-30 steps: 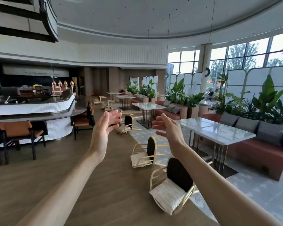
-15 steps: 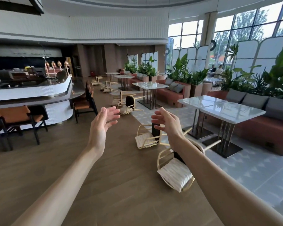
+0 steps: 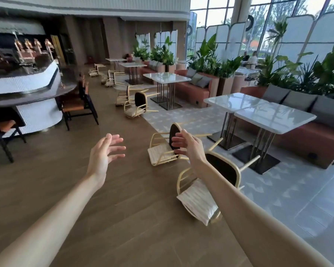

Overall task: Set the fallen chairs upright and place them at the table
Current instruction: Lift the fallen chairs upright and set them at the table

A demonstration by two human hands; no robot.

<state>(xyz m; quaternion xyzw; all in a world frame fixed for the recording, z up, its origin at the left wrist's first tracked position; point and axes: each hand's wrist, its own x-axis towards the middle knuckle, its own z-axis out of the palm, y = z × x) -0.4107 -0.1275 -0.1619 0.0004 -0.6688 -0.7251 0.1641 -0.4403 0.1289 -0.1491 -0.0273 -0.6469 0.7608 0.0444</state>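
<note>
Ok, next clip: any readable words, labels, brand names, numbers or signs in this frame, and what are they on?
None can be read.
Bar counter: the items on and behind it are too blurred to show any lettering.
Round dark fixtures on the window pillar: no legible text.
Fallen chairs, marble tables and both hands carry no visible markings.

Daylit café: wood floor [image 3: 69, 189], tall windows [image 3: 262, 22]

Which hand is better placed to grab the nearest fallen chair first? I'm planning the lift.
The right, probably. The nearest chair lies on its side under the right forearm, with the right hand open just above it. The left hand, also open, hovers over bare wood floor, farther off.
</note>
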